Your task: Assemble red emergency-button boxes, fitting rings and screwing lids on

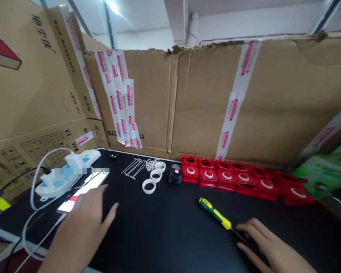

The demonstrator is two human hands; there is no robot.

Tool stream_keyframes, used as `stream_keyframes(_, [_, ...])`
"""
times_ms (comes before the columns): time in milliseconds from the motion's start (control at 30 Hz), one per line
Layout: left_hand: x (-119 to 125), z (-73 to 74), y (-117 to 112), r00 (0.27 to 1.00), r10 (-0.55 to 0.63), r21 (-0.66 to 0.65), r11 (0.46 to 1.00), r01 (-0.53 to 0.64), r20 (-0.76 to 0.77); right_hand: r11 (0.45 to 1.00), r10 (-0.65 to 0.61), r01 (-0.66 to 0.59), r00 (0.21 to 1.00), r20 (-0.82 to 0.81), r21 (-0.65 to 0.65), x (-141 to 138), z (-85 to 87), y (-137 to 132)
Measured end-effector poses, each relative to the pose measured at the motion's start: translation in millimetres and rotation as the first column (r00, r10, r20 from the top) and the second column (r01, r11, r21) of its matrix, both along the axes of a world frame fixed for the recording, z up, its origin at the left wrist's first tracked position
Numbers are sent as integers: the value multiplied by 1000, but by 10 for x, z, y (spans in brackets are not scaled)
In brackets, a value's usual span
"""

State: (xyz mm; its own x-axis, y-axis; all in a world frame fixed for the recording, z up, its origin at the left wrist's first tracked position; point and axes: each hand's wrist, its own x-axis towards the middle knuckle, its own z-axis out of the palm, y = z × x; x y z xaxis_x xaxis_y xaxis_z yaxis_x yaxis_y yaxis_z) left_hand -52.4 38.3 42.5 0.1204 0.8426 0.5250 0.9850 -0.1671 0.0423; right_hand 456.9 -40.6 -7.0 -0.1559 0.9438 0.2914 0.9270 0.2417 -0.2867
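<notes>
My left hand (86,216) reaches over the lower part of a lit phone (92,185), its thumb spread away from the fingers. Whether the fingertips touch the screen I cannot tell. On the right, my right hand (263,242) is beside a green-and-yellow screwdriver (214,213) lying on the black table (170,235). The screwdriver's thin shaft runs between the parted thumb and fingers; its far end is hidden by the hand. The handle points up and left, away from the hand.
Red housings (227,174) stand in a row along the cardboard wall (204,98), beside a black part (175,173). White rings (149,186), metal pins (133,168) and small white pieces (151,164) lie left of it. A power strip (88,156) with cables and a green bag (321,174) flank the table.
</notes>
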Motion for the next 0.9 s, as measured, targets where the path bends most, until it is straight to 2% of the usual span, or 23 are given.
stream_keyframes(33, [187, 120, 87, 994, -91, -34, 995, 93, 56, 1000, 17, -17, 999, 47, -16, -33, 78, 51])
stream_keyframes(100, [512, 323, 358, 974, -196, -141, 967, 211, 115, 997, 65, -59, 986, 156, -46, -106, 219, 180])
stream_keyframes(167, [743, 432, 713, 953, -269, -192, 937, 293, 143, 992, 115, -98, 963, 243, -80, -188, 342, 327])
stream_keyframes(267, [927, 404, 1194, 922, -336, -252, 891, 377, 192, 982, 159, -118, 935, 317, -145, -338, 493, 535])
stream_keyframes(333, [972, 321, 1369, 910, -351, -246, 883, 400, 220, 976, 182, -130, 925, 334, -172, -444, 557, 637])
stream_keyframes(433, [977, 196, 1415, 896, -372, -168, 893, 417, 244, 978, 191, -152, 928, 319, -143, -578, 579, 729])
stream_keyframes(533, [954, 119, 1359, 881, -385, -78, 904, 420, 276, 971, 230, -207, 947, 224, -121, -668, 538, 762])
stream_keyframes(700, [945, 136, 1287, 814, -457, 3, 872, 489, 358, 962, 270, -256, 945, 182, -98, -754, 500, 721])
stream_keyframes(800, [971, 168, 1247, 767, -510, 34, 840, 542, 390, 959, 280, -270, 947, 159, -81, -767, 600, 732])
stream_keyframes(900, [1014, 156, 1199, 719, -562, 58, 802, 594, 409, 970, 237, -243, 950, 201, 5, -761, 826, 907])
